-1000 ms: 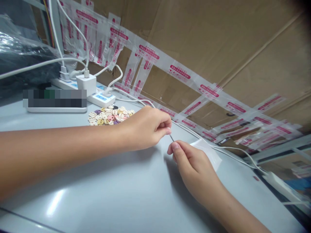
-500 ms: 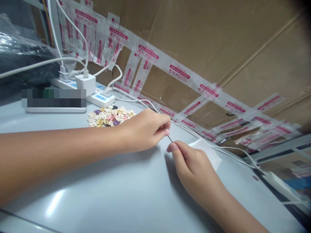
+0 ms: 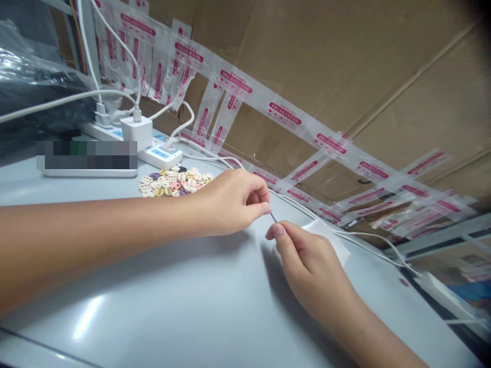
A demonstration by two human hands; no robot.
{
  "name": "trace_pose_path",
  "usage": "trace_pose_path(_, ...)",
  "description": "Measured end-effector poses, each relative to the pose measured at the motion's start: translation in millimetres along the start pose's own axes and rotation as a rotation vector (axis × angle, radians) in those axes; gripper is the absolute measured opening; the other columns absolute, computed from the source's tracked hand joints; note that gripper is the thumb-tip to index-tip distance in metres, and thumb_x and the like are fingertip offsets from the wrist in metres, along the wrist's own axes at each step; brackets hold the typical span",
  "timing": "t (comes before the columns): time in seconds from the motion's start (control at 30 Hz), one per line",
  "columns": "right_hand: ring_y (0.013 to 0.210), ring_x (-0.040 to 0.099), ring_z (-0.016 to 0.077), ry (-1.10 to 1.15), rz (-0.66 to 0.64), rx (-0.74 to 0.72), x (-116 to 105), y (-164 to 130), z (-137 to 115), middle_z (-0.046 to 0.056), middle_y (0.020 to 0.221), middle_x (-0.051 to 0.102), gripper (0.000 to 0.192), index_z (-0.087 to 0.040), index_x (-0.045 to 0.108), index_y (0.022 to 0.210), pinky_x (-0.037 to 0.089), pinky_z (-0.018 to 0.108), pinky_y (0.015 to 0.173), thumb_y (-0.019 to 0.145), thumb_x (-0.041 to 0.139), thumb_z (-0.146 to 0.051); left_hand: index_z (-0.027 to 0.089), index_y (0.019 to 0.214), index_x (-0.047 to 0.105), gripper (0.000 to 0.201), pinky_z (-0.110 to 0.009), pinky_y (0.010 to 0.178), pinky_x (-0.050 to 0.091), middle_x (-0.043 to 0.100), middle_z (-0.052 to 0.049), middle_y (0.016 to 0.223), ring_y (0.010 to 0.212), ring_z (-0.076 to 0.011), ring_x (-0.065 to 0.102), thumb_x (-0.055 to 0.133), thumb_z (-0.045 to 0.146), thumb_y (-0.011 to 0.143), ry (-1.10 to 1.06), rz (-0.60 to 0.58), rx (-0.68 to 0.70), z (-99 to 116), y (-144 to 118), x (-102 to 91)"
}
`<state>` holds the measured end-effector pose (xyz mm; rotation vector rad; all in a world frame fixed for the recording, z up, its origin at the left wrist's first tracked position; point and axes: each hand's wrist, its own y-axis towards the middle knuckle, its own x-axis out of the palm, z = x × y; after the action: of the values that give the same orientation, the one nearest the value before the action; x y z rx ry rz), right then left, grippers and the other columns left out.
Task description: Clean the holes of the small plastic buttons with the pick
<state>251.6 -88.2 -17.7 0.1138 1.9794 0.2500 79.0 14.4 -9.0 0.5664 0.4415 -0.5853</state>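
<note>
A thin dark cord or rod [image 3: 273, 218] spans the short gap between my two hands; its exact kind is too small to tell. My left hand [image 3: 240, 202] pinches its upper end between thumb and forefinger. Lower and to the right, my right hand [image 3: 307, 258] is closed round the other end, thumb on top. Behind my left wrist lies a pile of small beads or buttons [image 3: 169, 183] with holes, in cream, yellow, pink, purple and black. The wrist hides part of the pile. A white sheet or thin bag [image 3: 326, 232] lies partly behind my right hand.
White power strips [image 3: 163, 156] with a plugged-in charger [image 3: 137, 134] and cables stand at the back left. A flat white-edged device [image 3: 90, 173] lies before them. Taped cardboard [image 3: 287, 143] rises behind the grey table [image 3: 172, 306]. Dark plastic wrapping [image 3: 38, 97] is far left.
My left forefinger has curled differently, leaving a rounder gap above the thumb. Both hands have shifted slightly right, still on the thin piece. The view has moved a little.
</note>
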Motion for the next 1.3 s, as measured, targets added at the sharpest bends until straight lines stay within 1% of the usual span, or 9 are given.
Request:
trace_pose_path(0.17,0.046,0.040,0.0132,-0.120,0.013,-0.039,-0.1,-0.6,-2.8,-0.005,0.051,0.041,0.036,-0.023,0.039,0.066,0.027,0.028,0.050,0.101,0.035,-0.034,0.018,0.079,0.069,0.010,-0.027,0.059,0.041,0.070,0.000,0.069,0.064,-0.0138,0.061,0.063,0.021,0.086,0.205,0.038,0.210,-6.0,-1.5,1.5)
trace_pose_path(0.4,0.045,0.035,0.0145,-0.279,0.053,-0.085,3.0,-4.4,0.3,-0.004,0.050,0.038,0.034,-0.024,0.034,0.067,0.022,0.030,0.050,0.100,0.035,-0.032,0.016,0.080,0.064,0.017,-0.028,0.060,0.037,0.067,-0.002,0.074,0.067,-0.0154,0.058,0.054,0.019,0.093,0.431,-0.016,0.301,-9.5,-3.4,6.5)
trace_pose_path(0.53,0.046,0.038,0.0155,-0.345,0.045,-0.089,4.3,-5.9,0.8,-0.003,0.051,0.042,0.032,-0.024,0.035,0.068,0.021,0.030,0.051,0.100,0.034,-0.031,0.015,0.081,0.063,0.016,-0.028,0.061,0.039,0.065,-0.005,0.073,0.069,-0.0175,0.059,0.052,0.014,0.092,0.592,-0.064,0.386,-9.1,-5.1,10.0)
trace_pose_path(0.6,0.047,0.039,0.0159,-0.362,0.038,-0.086,4.1,-5.9,0.4,-0.002,0.052,0.043,0.031,-0.024,0.035,0.069,0.021,0.030,0.051,0.099,0.034,-0.031,0.014,0.079,0.064,0.016,-0.028,0.063,0.040,0.065,-0.006,0.073,0.070,-0.0179,0.060,0.052,0.012,0.090,0.599,-0.091,0.412,-8.6,-5.5,10.8)
trace_pose_path(0.7,0.048,0.038,0.0158,-0.316,0.011,-0.047,1.9,-4.4,-0.5,-0.002,0.052,0.043,0.032,-0.024,0.036,0.068,0.021,0.030,0.052,0.099,0.033,-0.033,0.015,0.079,0.066,0.017,-0.028,0.062,0.042,0.068,-0.005,0.074,0.070,-0.0172,0.061,0.054,0.017,0.091,0.450,-0.065,0.297,-8.1,-3.7,8.9)
trace_pose_path(0.83,0.049,0.041,0.0142,-0.123,-0.056,0.065,-3.0,-1.1,-1.3,-0.004,0.052,0.043,0.038,-0.023,0.041,0.067,0.026,0.028,0.050,0.101,0.034,-0.039,0.018,0.087,0.069,0.010,-0.027,0.063,0.050,0.074,-0.002,0.078,0.070,-0.0159,0.068,0.065,0.026,0.087,-0.066,-0.053,-0.126,-11.8,3.6,2.0)
trace_pose_path(0.9,0.051,0.043,0.0140,-0.022,-0.067,0.094,-4.2,-0.3,-1.1,-0.004,0.054,0.046,0.039,-0.023,0.049,0.070,0.029,0.027,0.051,0.102,0.035,-0.041,0.017,0.088,0.070,0.008,-0.028,0.070,0.056,0.076,-0.003,0.081,0.073,-0.0153,0.071,0.068,0.024,0.085,-0.326,-0.079,-0.262,-16.0,7.5,-1.0)
trace_pose_path(1.0,0.055,0.046,0.0141,0.066,-0.067,0.106,-3.7,0.2,0.1,-0.004,0.058,0.049,0.038,-0.022,0.058,0.077,0.032,0.027,0.053,0.102,0.035,-0.042,0.016,0.090,0.072,0.008,-0.029,0.082,0.057,0.077,-0.004,0.084,0.079,-0.0140,0.073,0.071,0.021,0.084,-0.504,-0.111,-0.290,-22.4,10.5,-2.9)
trace_pose_path(1.3,0.053,0.042,0.0141,0.066,-0.092,0.119,-2.1,3.4,1.9,-0.005,0.055,0.045,0.041,-0.021,0.064,0.082,0.030,0.028,0.052,0.100,0.035,-0.044,0.015,0.094,0.072,0.011,-0.029,0.086,0.058,0.079,-0.006,0.090,0.082,-0.0142,0.075,0.073,0.020,0.084,-0.585,-0.163,-0.286,-25.0,9.7,-1.3)
